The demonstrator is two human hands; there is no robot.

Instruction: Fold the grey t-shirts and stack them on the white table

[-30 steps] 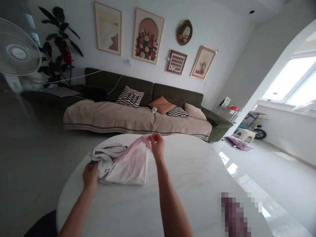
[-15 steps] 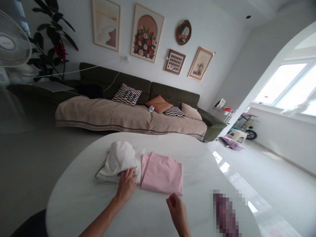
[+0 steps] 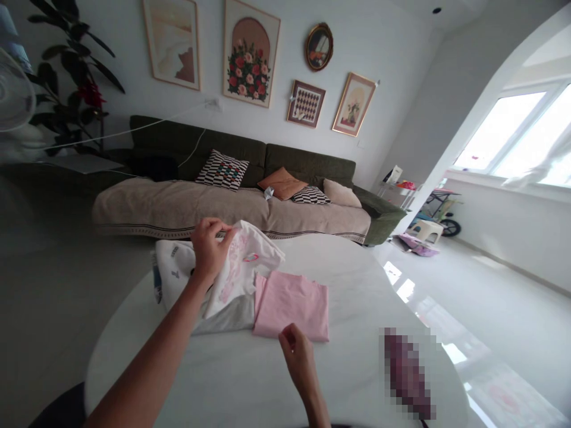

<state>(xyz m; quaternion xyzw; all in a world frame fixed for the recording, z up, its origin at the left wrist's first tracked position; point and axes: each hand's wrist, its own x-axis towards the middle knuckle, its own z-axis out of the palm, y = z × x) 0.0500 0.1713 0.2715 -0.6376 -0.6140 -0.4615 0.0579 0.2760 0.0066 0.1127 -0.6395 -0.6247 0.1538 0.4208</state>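
Observation:
My left hand [image 3: 209, 246] is raised over the left part of the round white table [image 3: 357, 279], pinching the edge of a white printed garment [image 3: 243, 255]. That garment hangs from the fingers, showing a pink print and a small coloured motif. Under and beside it lie a white cloth with dark lettering [image 3: 173, 267] and a grey cloth [image 3: 232, 315], partly hidden by my forearm. A folded pink garment [image 3: 292, 306] lies flat to the right. Just in front of its near edge, my right hand [image 3: 297, 348] is curled in a loose fist with nothing visible in it.
A pixelated dark reddish item [image 3: 408, 374] sits at the table's right side. Beyond the table stands a green sofa [image 3: 312, 157] with a beige cover and several cushions. A fan [image 3: 15, 92] is at the far left.
My left hand has gone from resting on the white cloth pile to holding up the white printed garment, spreading the pile open. My right hand has shifted slightly left, still closed.

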